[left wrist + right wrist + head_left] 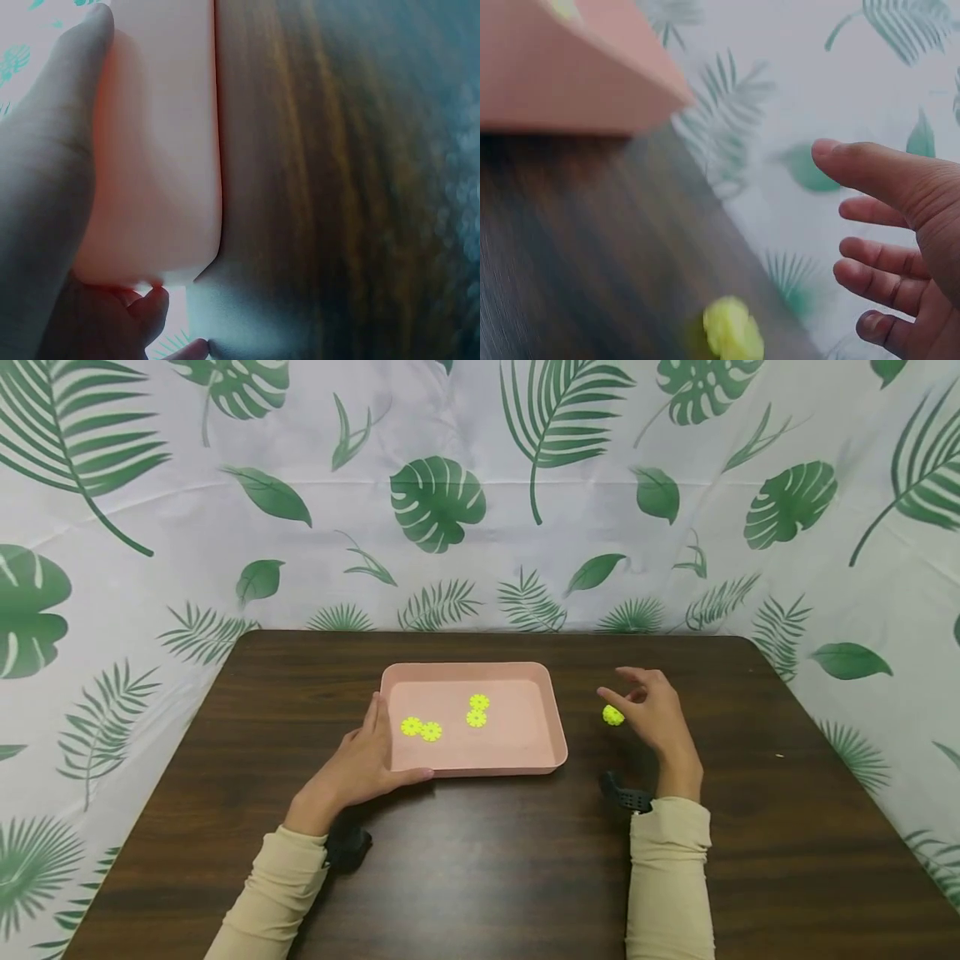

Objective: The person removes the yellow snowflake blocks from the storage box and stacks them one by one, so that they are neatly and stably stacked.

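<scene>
A pink tray (pixel 517 752) lies on the table. My left hand (pixel 358 768) grips its near left corner, fingers along the left side and thumb on the front wall. In the left wrist view, the thumb (pixel 56 142) extends along the tray wall (pixel 169 150). Inside the tray are yellow notched flower-shaped discs, joined as a left pair (pixel 422 729) and a middle pair (pixel 477 711). Right of the tray, my right hand (pixel 654 710) hovers with fingers spread by a yellow clump (pixel 613 716) on the table. The right wrist view shows a gap between that hand (pixel 900 240) and the blurred clump (pixel 733 330).
The dark wood-grain table (pixel 510 860) reaches back to a white cloth (pixel 337 535) printed with green leaves. Black straps (pixel 626 795) sit at both wrists. A tiny pale speck (pixel 780 756) lies on the table's right side.
</scene>
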Motion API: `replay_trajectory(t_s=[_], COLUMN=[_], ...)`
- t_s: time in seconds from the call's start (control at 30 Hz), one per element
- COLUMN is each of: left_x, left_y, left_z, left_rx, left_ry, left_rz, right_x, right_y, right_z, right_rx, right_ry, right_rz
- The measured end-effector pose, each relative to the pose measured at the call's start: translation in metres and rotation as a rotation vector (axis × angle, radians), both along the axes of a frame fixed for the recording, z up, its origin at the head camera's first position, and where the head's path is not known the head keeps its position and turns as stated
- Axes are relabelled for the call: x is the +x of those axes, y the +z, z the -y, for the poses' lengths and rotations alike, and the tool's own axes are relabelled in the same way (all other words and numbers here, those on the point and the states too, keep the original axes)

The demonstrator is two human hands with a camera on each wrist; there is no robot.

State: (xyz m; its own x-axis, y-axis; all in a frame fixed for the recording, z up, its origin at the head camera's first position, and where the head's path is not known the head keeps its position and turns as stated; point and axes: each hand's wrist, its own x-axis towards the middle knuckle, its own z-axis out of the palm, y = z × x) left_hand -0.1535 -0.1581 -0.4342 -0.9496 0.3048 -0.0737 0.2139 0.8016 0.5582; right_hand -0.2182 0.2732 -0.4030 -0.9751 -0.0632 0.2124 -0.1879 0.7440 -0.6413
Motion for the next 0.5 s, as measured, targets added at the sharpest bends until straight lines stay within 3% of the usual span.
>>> replay_trajectory(t_s=[0.5], left_x=[0.0], left_y=[0.002], left_z=[0.002], left_rx=[-0.007], left_ry=[0.001], left_rz=[0.003], right_x=[-0.009], right_y=[0.016], right_z=[0.089], right_rx=[-0.03], right_ry=[0.179], right_rz=[-0.026])
